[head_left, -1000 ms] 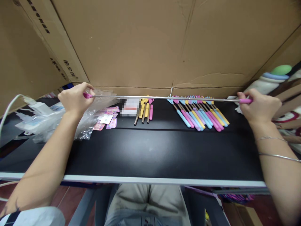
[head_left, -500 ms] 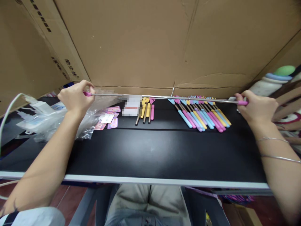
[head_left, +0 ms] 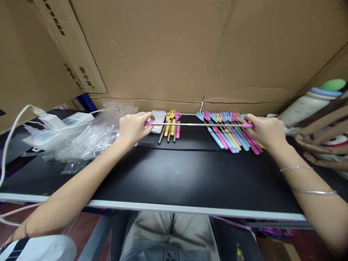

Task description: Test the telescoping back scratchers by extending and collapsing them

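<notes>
A telescopic back scratcher [head_left: 187,124] with a thin metal rod stretches level between my hands above the black table. My left hand [head_left: 133,127] is closed round its pink head end, which the fingers mostly hide. At the other end my right hand [head_left: 265,131] grips the pink handle. Below the rod, to the right, lies a row of back scratchers [head_left: 230,139] with pink, blue, yellow and purple handles and small hand-shaped heads. Left of the middle are a few loose yellow and pink scratcher pieces [head_left: 173,127] and metal tubes. A phone [head_left: 158,127] lies just beside my left hand.
Clear plastic bags [head_left: 89,136] and a white power strip with a charger [head_left: 51,125] are on the left. A cardboard wall [head_left: 163,54] stands behind the table [head_left: 174,181]. At the right are a white bottle [head_left: 307,105] and a brown bag [head_left: 320,134].
Both hands have moved inward toward each other, and the back scratcher's rod between them is much shorter. It also sits slightly lower in view.
</notes>
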A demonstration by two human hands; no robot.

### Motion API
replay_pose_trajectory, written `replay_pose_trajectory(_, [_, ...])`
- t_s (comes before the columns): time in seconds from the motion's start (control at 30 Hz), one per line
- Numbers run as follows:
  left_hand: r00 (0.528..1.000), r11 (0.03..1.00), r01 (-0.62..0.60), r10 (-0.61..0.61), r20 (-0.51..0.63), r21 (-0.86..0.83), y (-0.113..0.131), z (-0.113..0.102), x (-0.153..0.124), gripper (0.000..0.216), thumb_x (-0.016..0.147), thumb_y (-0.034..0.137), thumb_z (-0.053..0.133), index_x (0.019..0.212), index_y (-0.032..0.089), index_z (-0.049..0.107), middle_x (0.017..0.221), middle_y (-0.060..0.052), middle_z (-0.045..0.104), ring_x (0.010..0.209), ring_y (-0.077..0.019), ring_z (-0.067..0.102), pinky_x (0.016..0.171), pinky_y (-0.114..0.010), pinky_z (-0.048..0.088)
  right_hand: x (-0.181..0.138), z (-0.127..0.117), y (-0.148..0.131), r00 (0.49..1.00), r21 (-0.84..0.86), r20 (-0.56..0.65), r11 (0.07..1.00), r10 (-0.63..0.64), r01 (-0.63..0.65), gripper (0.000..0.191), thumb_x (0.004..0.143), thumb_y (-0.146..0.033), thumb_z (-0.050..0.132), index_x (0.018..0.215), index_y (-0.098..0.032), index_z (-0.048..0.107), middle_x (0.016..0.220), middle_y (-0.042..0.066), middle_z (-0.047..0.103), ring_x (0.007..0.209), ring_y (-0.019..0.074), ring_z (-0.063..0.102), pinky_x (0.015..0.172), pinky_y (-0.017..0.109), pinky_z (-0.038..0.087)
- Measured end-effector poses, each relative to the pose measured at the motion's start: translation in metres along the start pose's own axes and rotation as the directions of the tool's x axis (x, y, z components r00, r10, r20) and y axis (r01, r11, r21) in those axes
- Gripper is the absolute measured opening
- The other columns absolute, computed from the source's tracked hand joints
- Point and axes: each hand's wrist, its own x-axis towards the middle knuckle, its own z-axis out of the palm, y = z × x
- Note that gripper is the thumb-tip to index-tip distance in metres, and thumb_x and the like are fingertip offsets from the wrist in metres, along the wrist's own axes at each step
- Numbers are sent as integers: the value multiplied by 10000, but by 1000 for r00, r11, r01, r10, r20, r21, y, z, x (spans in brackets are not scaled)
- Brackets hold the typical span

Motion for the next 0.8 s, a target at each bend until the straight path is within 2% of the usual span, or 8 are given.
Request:
replay_pose_trajectory(0.23, [999, 999, 46, -46, 6, -9, -5, -4, 3, 218, 806, 348, 540, 982, 320, 665, 970, 11, 690, 823, -218, 636, 537, -269, 308, 1, -2, 7, 998, 25, -16, 998, 58, -58, 413, 843, -533, 372, 799, -208, 623, 617, 61, 616, 524, 143, 464, 517, 239, 132])
replay_pose_trajectory(0.37, [999, 1000, -22, 22, 23, 22, -10, -10, 6, 235, 842, 365, 507, 1017, 327, 660, 1010, 10, 670, 825, -213, 632, 549, -278, 325, 3, -5, 13, 990, 15, -47, 991, 135, -134, 400, 813, -542, 406, 786, -208, 623, 584, 57, 593, 527, 152, 470, 513, 239, 133])
replay_pose_trajectory(0.57, [994, 993, -111, 112, -16, 31, -18, -12, 6, 246, 885, 361, 452, 995, 301, 664, 973, -19, 655, 934, -220, 592, 555, -291, 310, 2, -6, 21, 986, -12, 9, 986, 164, -163, 385, 810, -536, 423, 782, -209, 625, 601, 63, 603, 539, 155, 478, 518, 249, 126])
replay_pose_trajectory(0.8, [999, 999, -19, 20, -42, 31, -25, -12, 6, 260, 868, 425, 471, 973, 290, 666, 994, -34, 650, 957, -234, 569, 576, -279, 310, 1, -1, 23, 990, -41, 22, 990, 138, -137, 397, 848, -532, 384, 751, -208, 593, 583, 56, 574, 522, 136, 431, 519, 247, 114])
